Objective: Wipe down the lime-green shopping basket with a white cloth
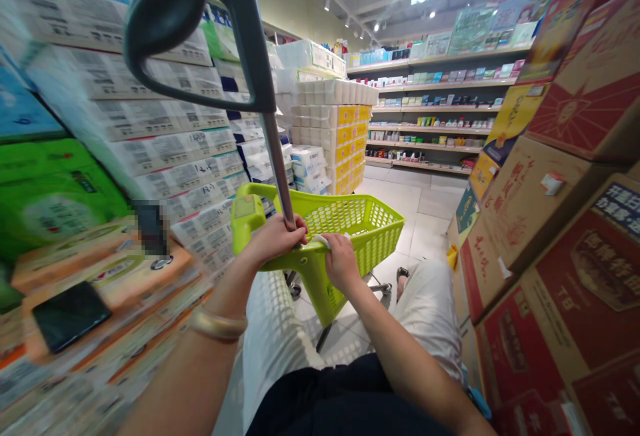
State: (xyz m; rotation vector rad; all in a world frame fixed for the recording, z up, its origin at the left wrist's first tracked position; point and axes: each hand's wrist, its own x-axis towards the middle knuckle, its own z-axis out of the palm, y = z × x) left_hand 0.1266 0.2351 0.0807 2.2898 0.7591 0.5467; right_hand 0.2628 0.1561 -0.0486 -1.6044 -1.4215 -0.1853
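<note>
The left hand [275, 239] is clenching the metal pole [271, 149] where it meets the lime-green shopping basket [355, 229], while the right hand [341, 264] is grasping the basket's near rim. With tissue packs [170, 116] crowding the left and cardboard cartons [530, 209] the right, a careless swing could snag and topple either stack.

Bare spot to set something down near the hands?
Lime-green basket's interior, past the right hand, looks free; so does the tiled floor between tissue stacks and cardboard cartons. Both those sides are crowded.
</note>
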